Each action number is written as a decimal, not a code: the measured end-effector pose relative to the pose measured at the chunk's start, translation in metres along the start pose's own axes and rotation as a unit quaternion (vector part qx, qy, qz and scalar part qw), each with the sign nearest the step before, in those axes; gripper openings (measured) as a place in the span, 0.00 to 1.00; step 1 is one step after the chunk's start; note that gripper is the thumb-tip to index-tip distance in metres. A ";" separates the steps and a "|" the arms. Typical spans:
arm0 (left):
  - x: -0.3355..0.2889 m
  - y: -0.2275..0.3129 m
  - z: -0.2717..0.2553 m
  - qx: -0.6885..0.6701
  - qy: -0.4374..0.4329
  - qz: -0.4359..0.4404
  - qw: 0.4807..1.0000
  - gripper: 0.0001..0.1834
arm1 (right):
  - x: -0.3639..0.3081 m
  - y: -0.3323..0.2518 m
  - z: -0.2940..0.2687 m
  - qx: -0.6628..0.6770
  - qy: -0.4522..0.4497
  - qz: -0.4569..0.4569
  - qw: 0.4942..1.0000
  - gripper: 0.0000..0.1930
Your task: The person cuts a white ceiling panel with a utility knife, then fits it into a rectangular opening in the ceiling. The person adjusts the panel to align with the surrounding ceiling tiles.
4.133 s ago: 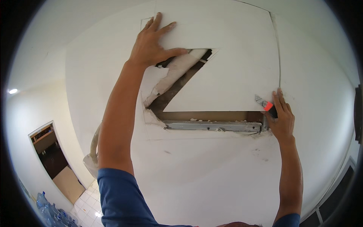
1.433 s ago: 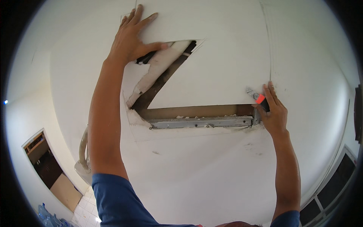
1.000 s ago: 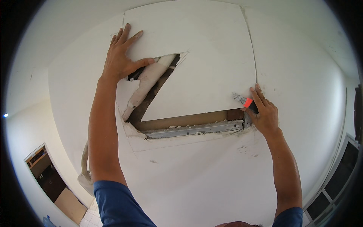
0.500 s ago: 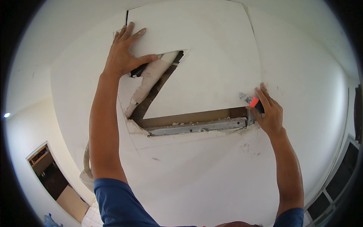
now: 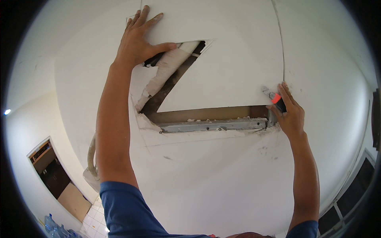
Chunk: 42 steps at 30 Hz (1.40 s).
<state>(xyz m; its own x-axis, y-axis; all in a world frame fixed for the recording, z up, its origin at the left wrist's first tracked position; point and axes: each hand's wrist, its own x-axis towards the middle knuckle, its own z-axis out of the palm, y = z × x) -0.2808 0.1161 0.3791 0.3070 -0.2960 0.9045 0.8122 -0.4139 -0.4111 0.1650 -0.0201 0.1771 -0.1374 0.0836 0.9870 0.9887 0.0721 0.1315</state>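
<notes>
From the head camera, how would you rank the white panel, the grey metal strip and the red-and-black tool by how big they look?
1. White panel
2. Grey metal strip
3. Red-and-black tool

Dressed in blue

The left sleeve (image 5: 129, 210) is short and plain blue; the right sleeve (image 5: 304, 230), the same blue, shows only partly. Forearms (image 5: 113, 131), left hand (image 5: 137, 43) and right hand (image 5: 293, 117) are bare, pale smudges on the left fingers (image 5: 154, 20).
</notes>
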 end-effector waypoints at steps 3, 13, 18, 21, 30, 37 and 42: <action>-0.002 -0.004 0.003 0.000 0.018 0.008 1.000 0.57 | 0.000 -0.004 0.002 0.003 -0.008 0.008 1.000 0.38; -0.001 0.007 0.002 0.125 -0.007 -0.023 0.992 0.51 | 0.002 -0.005 -0.003 -0.003 -0.031 0.028 0.999 0.37; 0.005 0.022 0.004 0.114 -0.087 0.053 0.988 0.45 | 0.002 -0.002 0.002 -0.061 -0.006 -0.009 0.998 0.37; 0.020 0.072 -0.036 0.017 -0.204 0.002 0.979 0.34 | 0.002 -0.003 -0.004 -0.053 -0.032 0.013 0.998 0.38; 0.041 0.065 -0.038 0.026 -0.226 -0.003 0.974 0.35 | 0.005 -0.010 -0.005 -0.029 -0.032 0.020 0.999 0.37; 0.071 0.071 -0.038 -0.001 -0.261 0.016 0.965 0.35 | 0.005 -0.010 -0.005 -0.029 -0.031 0.018 0.999 0.37; 0.068 0.076 -0.035 -0.030 -0.233 0.004 0.972 0.40 | 0.005 -0.008 -0.005 -0.032 -0.031 0.035 0.998 0.38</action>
<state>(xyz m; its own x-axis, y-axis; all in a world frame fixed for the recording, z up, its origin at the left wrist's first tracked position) -0.2156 0.0340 0.4055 0.5160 0.1160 0.8487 0.7824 -0.4672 -0.4118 0.1565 -0.0257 0.1810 -0.0686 0.1480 0.9866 0.9976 0.0006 0.0692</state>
